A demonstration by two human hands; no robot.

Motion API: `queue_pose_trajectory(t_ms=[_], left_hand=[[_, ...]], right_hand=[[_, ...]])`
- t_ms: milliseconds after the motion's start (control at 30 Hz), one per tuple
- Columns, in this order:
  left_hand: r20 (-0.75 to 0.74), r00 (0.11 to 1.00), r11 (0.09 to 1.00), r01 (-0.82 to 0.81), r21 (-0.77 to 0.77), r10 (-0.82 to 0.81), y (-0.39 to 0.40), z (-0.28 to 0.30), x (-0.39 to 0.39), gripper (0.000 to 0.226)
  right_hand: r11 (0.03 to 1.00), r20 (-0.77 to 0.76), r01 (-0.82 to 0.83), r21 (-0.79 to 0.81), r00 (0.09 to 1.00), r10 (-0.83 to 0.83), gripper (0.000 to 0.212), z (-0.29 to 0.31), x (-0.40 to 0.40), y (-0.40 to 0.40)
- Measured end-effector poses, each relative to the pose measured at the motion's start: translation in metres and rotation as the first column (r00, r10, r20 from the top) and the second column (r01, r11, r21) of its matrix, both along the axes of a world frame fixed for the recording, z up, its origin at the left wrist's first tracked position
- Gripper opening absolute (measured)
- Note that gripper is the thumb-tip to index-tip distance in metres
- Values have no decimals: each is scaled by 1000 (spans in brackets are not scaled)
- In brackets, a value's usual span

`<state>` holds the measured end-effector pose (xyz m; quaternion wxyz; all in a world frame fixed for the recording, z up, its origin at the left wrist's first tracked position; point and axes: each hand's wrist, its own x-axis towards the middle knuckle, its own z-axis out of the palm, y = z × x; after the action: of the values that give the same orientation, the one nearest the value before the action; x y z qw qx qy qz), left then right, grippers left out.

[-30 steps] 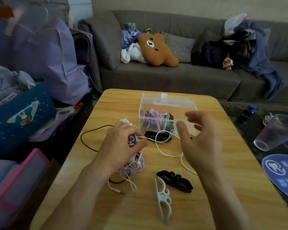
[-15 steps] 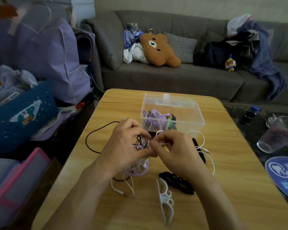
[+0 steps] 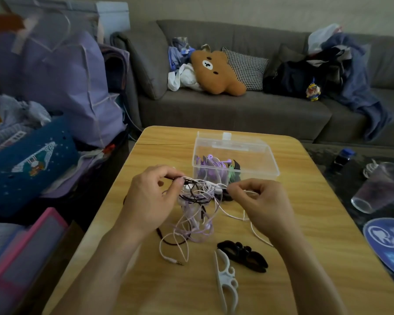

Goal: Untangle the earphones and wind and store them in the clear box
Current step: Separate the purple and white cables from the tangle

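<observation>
Two hands work a tangle of earphones [image 3: 198, 201] held just above the wooden bench [image 3: 305, 223], in front of the clear box [image 3: 255, 164]. The left hand [image 3: 150, 198] pinches dark cord at the top of the knot; the right hand [image 3: 262, 201] pinches a white strand, each grip pressed together on its cable. Loose purple and white loops trail onto the bench. Inside the lidless box sit purple earphones wound on winders at its left end. A white winder [image 3: 225, 278] and a black winder [image 3: 241, 253] lie nearer the person.
</observation>
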<state>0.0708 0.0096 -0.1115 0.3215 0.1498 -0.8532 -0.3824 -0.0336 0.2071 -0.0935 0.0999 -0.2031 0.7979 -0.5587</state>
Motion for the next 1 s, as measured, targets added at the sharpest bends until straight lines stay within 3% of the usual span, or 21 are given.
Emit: queue_pose_trajectory(t_ms=[100,233,400,500,600,767,1000], left_hand=[[36,997,997,65,41,-67,8,1,0,27],[78,947,937,293,188,-312,30,7,2,46],[58,968,969,243,43,-245,49,-3,-7,42],[21,979,979,203,31,-204,43,-6,-11,28],[57,981,982,186,7,-186,38,-9,-12,33],[113,971,975,198,97,-209,35,-4,-9,32],[137,941,936,276,220,-310,28,2,-7,32]], right_hand=[[999,-6,-36,-4,999,36,14,-2,1,-4],[980,30,-180,-82,983,183,16,-2,5,-6],[945,-47,-309,-108,951,306,15,3,12,-7],[944,-79,-225,-241,974,212,16,9,10,-3],[931,-96,-144,-335,988,119,17,13,7,0],[865,59,62,-497,998,-37,24,18,6,2],[786,172,250,-565,968,-183,24,12,5,3]])
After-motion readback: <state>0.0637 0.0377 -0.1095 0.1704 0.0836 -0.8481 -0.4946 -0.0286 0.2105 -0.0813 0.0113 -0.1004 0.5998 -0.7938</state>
